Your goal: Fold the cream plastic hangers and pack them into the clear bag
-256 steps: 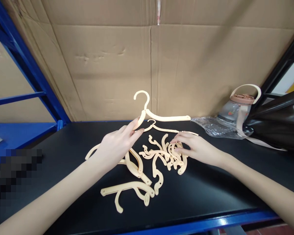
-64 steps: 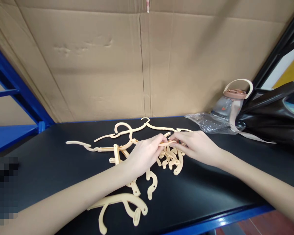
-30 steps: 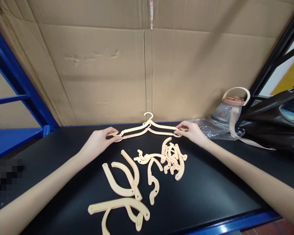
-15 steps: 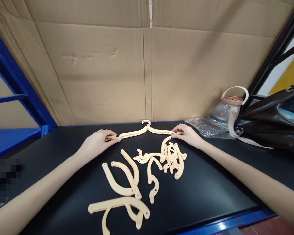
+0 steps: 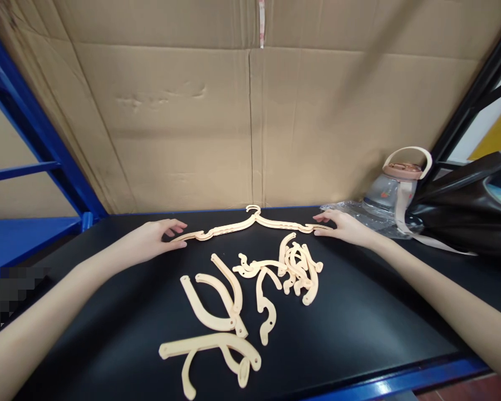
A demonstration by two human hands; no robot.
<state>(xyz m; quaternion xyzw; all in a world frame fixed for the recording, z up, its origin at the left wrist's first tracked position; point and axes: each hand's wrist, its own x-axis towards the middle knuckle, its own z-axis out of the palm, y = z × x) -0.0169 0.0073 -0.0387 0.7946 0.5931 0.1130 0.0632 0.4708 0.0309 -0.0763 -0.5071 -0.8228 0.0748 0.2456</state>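
A cream-coloured folding clothes hanger (image 5: 234,226) lies spread out at the back of the black tabletop, its hook towards the cardboard. At its left end is my left hand (image 5: 161,236), fingers and thumb apart around the tip without pinching it. My right hand (image 5: 340,225) is open at the other end, the tip lying between thumb and fingers. Whether the thumbs still touch the hanger I cannot tell. Between my forearms lie loose curved hanger pieces (image 5: 204,312), and a tangled pile of smaller ones (image 5: 298,267) sits right of the middle.
A cardboard wall (image 5: 171,128) stands behind the black table (image 5: 359,328). To the right are a clear bottle (image 5: 386,189) with a strap, crumpled plastic film (image 5: 350,211) and a dark shiny bag (image 5: 463,206). A blue metal frame (image 5: 70,189) rises at the left.
Both hands have loosened their grip on the hanger's ends and moved outward. More of each end now shows. The whole view has shifted slightly; the loose pieces lie as before.
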